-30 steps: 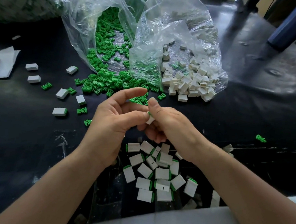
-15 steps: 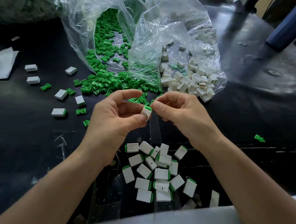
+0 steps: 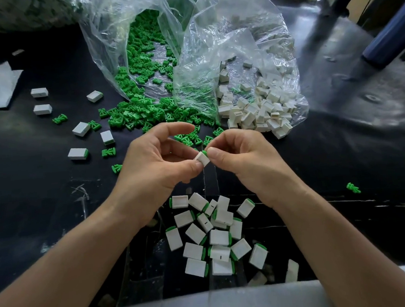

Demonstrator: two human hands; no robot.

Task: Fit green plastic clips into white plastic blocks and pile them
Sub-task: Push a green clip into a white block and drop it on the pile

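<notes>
1. Black bench (image 3: 21, 188) w/ clear bags (image 3: 214, 46) of parts at back.
2. Finished pile (image 3: 216, 238) at near edge.
3. Left hand (image 3: 155, 168) pinches white block (image 3: 202, 159) mid-air above pile; right hand (image 3: 242, 155) pinches green clip (image 3: 204, 152), looks nearly seated.
4. Next, prob.: press home, drop on pile.

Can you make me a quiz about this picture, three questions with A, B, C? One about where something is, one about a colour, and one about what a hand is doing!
1. Where is the pile of finished blocks? A) nearest the person's body B) inside a bag C) on white paper
2. What colour are the loose clips? A) red B) green C) blue
3. What is the left hand doing? A) lying flat B) tugging a bag C) pinching a white block
Answers: 1 A, it lies nearest the body; 2 B, all are bright green; 3 C, it grips the block.
</notes>
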